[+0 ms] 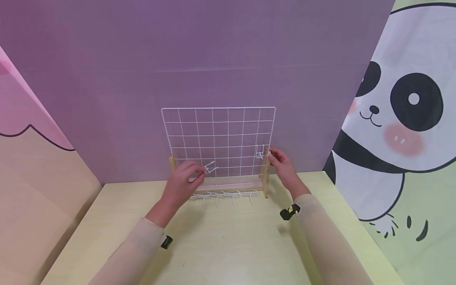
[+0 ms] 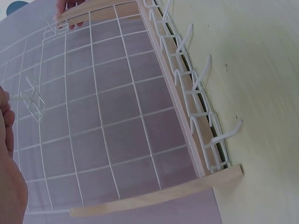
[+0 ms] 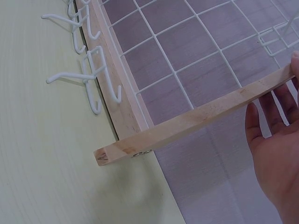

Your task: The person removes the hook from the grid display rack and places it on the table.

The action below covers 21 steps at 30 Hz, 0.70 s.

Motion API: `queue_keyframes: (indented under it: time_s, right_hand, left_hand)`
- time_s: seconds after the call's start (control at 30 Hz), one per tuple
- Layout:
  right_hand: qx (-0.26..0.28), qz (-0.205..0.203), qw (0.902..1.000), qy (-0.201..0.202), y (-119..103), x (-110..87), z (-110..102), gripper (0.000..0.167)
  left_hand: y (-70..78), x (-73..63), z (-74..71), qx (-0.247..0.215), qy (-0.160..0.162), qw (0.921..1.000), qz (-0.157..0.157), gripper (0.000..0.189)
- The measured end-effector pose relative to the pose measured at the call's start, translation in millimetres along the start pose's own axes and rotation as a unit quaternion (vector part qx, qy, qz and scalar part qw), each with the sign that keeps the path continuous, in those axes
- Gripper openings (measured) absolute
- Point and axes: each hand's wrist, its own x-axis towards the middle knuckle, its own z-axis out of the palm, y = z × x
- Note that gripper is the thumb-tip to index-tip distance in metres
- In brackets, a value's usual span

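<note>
My left hand (image 1: 179, 182) pinches a white wire hook (image 1: 209, 169) between thumb and fingertips, its prongs pointing up and to the right in front of the grid. A white wire grid panel (image 1: 228, 135) stands upright in a wooden frame. My right hand (image 1: 286, 170) grips the frame's right wooden post (image 1: 266, 174) near its top; in the right wrist view the thumb is on one side of the post (image 3: 196, 120) and the fingers on the other. Close to that hand, another white hook (image 1: 259, 154) hangs on the grid.
Several white hooks (image 1: 233, 194) lie in a row along the frame's wooden base (image 1: 228, 186), their arms toward the front. The frame stands at the back of a pale wooden table (image 1: 221, 245), before a purple backdrop (image 1: 221, 51). A panda picture (image 1: 413, 130) covers the right wall.
</note>
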Motion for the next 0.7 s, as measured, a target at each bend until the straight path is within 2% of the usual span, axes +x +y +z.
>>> queue_keyframes:
  time_s: [0.3, 0.7]
  right_hand:
    - [-0.006, 0.005, 1.0000, -0.001, -3, -2.0, 2, 0.039]
    - [-0.008, 0.002, 1.0000, -0.003, -2, -2.0, 1, 0.039]
  left_hand:
    - [-4.3, -8.3, -10.7, -0.004, 0.005, 1.0000, 0.002, 0.022]
    - [-7.0, -17.0, -21.2, 0.017, 0.010, 0.9998, 0.008, 0.025]
